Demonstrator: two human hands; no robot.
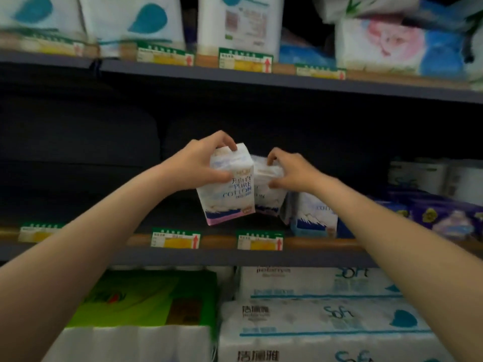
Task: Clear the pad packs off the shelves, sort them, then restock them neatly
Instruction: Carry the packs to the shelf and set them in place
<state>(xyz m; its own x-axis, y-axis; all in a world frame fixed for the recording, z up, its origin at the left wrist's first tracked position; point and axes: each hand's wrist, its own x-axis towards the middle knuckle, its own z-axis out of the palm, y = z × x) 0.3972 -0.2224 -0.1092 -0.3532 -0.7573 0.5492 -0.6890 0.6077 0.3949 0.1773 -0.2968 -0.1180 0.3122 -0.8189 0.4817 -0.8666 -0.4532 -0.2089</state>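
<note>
Both forearms extended up to the middle shelf. Left hand curled round a tilted pad pack marked "PURE COTTON", fingers over its top edge, thumb on its front. Right hand pinching the top of a second pack, touching the first on its right. Third pack upright on the shelf just beside. Dark open shelf space to the left; purple packs to the right. Price tags along the front edge.
</note>
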